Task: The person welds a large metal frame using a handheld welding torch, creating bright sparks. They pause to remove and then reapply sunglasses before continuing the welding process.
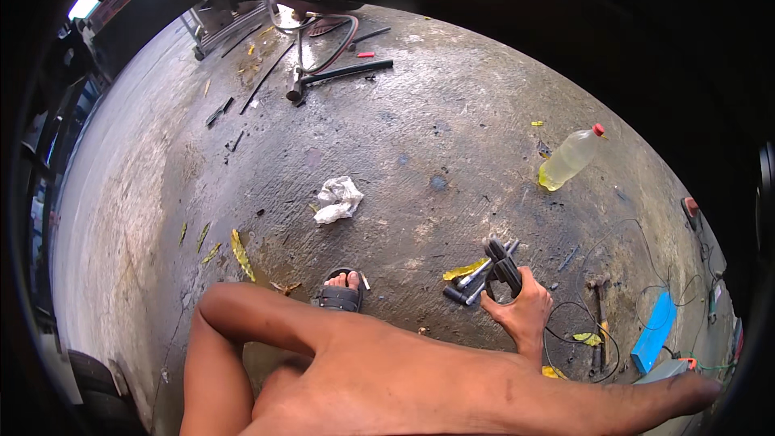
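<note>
My right hand (523, 308) is low in the right half of the view. Its thumb and fingers close around a dark, bracket-like part (504, 266) with a curved gap beside the thumb. I cannot make out its exact kind. Silver rod-shaped tools with dark ends (470, 280) lie on the ground just left of the part, beside a yellow leaf (464, 270). My left hand is out of view; a bent bare limb (234, 315) fills the lower left. A foot in a black sandal (342, 295) rests on the concrete near the middle.
A bottle of yellowish liquid with a red cap (569, 160) leans at the right. Crumpled white material (337, 199) lies mid-floor. A hammer (599, 307), thin black cable (617, 347) and blue box-like object (654, 331) are at lower right. Farther off lies a black bar (347, 72).
</note>
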Motion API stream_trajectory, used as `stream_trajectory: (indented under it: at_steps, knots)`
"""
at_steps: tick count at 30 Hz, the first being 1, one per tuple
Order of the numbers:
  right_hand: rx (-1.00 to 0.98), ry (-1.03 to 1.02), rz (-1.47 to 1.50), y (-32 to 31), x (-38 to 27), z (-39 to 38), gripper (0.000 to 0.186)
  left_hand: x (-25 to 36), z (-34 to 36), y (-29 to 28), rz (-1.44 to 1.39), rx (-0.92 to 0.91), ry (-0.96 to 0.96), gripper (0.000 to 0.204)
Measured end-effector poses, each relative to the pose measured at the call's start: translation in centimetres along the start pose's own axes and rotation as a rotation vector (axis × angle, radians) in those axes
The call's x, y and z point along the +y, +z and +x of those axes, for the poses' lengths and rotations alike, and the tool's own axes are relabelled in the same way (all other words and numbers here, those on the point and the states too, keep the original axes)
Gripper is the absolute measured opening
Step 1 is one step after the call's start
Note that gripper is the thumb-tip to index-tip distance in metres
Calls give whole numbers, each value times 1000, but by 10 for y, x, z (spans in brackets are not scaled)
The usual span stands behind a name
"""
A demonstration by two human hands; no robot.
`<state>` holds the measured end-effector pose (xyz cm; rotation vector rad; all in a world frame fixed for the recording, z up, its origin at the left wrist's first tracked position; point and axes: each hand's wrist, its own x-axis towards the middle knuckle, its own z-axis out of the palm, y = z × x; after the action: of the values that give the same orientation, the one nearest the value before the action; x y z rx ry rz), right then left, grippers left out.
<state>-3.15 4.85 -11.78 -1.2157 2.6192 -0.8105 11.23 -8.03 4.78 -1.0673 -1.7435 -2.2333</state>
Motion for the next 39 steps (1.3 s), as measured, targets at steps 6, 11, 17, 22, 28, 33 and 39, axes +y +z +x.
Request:
stream_trajectory:
  at_steps: [6,11,17,22,28,33,39]
  knots:
    - [-30,79,11,-26,-23,9,47,24,-35,0,131,83,-120,60]
    - [169,22,66,-21,2,-2,49,54,-78,-21,179,92,-329,62]
    - [202,66,39,-21,0,-22,57,76,-116,-43,209,62,-508,64]
    - [222,-38,-14,-23,-9,-42,58,83,-136,-65,211,10,-535,66]
    - [395,110,32,-23,-23,-56,83,96,-154,-70,216,-42,-520,68]
    - [-25,-141,-115,-72,-85,-34,77,105,-169,-78,213,-64,-461,70]
    - [-523,-226,-261,-135,-155,-10,68,114,-180,-83,208,-50,-413,73]
